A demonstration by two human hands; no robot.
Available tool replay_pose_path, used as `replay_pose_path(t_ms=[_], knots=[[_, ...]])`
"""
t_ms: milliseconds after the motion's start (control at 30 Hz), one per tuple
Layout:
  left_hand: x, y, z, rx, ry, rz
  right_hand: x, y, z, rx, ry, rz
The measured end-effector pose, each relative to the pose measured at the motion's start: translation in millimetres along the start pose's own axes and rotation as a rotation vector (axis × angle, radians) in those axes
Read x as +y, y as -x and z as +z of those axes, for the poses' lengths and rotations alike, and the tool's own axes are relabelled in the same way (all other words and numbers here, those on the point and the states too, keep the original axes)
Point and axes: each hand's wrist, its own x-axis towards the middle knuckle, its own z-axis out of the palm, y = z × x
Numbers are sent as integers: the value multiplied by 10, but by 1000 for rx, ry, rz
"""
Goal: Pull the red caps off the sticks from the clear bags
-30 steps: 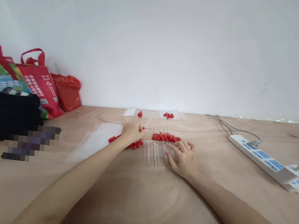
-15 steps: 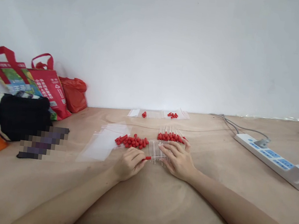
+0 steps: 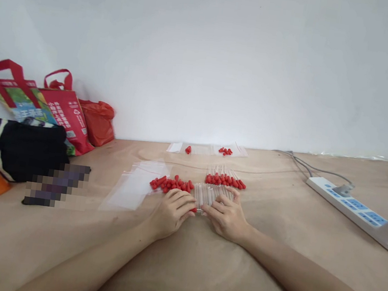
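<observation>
My left hand (image 3: 172, 213) is closed, its fingertips pinching a red rubber dropper bulb (image 3: 193, 210), of which only the end shows. My right hand (image 3: 226, 217) is closed on a thin glass dropper tube (image 3: 199, 210); most of that tube is hidden by the fingers. Bulb and tube meet between the two hands. Just beyond lies a row of bare glass tubes (image 3: 205, 194), partly under my right fingers. Loose red bulbs (image 3: 171, 184) are heaped beyond my left hand. Behind the row, several droppers with red bulbs fitted (image 3: 225, 180) lie side by side.
Clear plastic zip bags (image 3: 135, 185) lie left of the bulbs. Near the wall, another bag (image 3: 202, 150) has red bulbs on it. Shopping bags (image 3: 64, 116) and a black bag (image 3: 36, 151) stand at left. A white power strip (image 3: 353, 207) with a grey cable is at right.
My left hand has moved slightly right and now covers more of the bulb. My right fingers have curled in and drawn nearer me, showing more of the tube row and fitted droppers.
</observation>
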Motion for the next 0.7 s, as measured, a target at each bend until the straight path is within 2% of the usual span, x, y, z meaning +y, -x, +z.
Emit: replay_pose_path(t_ms=[300, 400, 467, 600, 700], knots=[[57, -5, -75, -6, -41, 16, -7, 1, -37, 30, -34, -57], [7, 34, -100, -24, -37, 17, 37, 41, -61, 16, -49, -52], [-69, 98, -128, -10, -43, -20, 113, 88, -88, 17, -64, 0], [-218, 223, -171, 96, -15, -207, 258, 148, -90, 29, -73, 260], [-295, 225, -160, 183, 34, -335, 254, 114, -17, 22, -73, 320]])
